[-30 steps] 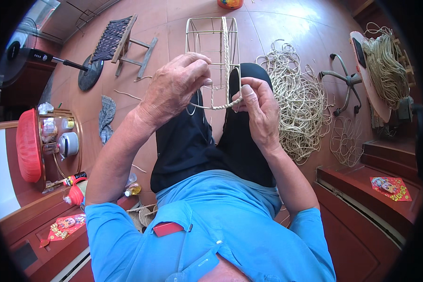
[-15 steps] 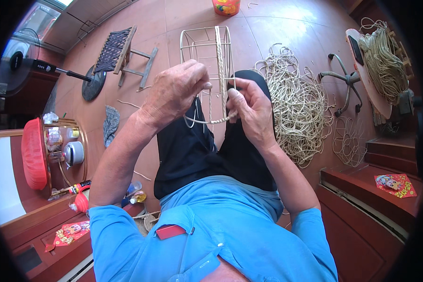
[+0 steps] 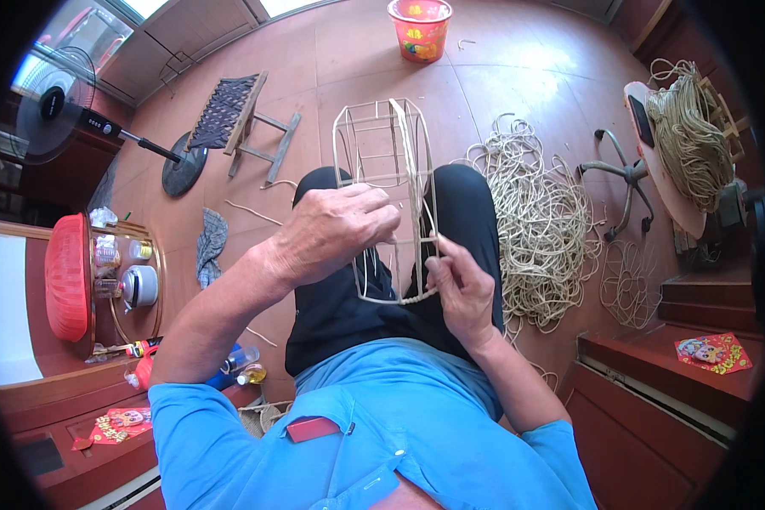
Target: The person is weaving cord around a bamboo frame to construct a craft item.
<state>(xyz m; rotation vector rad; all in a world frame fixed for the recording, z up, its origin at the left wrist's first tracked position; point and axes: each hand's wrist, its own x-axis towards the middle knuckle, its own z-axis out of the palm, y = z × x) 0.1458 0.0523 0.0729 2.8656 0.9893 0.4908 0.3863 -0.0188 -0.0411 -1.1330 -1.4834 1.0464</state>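
An open, long frame of pale rods (image 3: 342, 140) stands between my knees, its near end toward me. Cord (image 3: 410, 153) runs in strands along its right side, and more is coiled around the near rim's right part. My left hand (image 3: 338, 228) is closed over the frame's left side, fingertips pinched together; a thin strand drops from them to the near rim. My right hand (image 3: 462, 293) pinches the frame's right edge near that wrapped corner, where a loose strand comes down. My fingers partly hide what lies between them.
A large heap of loose cord (image 3: 540, 229) lies right of my knees. Beyond are a red bucket (image 3: 422, 42), a woven-top stool (image 3: 229, 115) and a standing fan (image 3: 68, 110). A wheeled chair base (image 3: 625, 174) and a cord bundle (image 3: 693, 144) are at right.
Both hands and the frame have come lower in the view, nearer to me. My right hand has shifted from the strand above the rim to the frame's right edge. More of the bucket shows.
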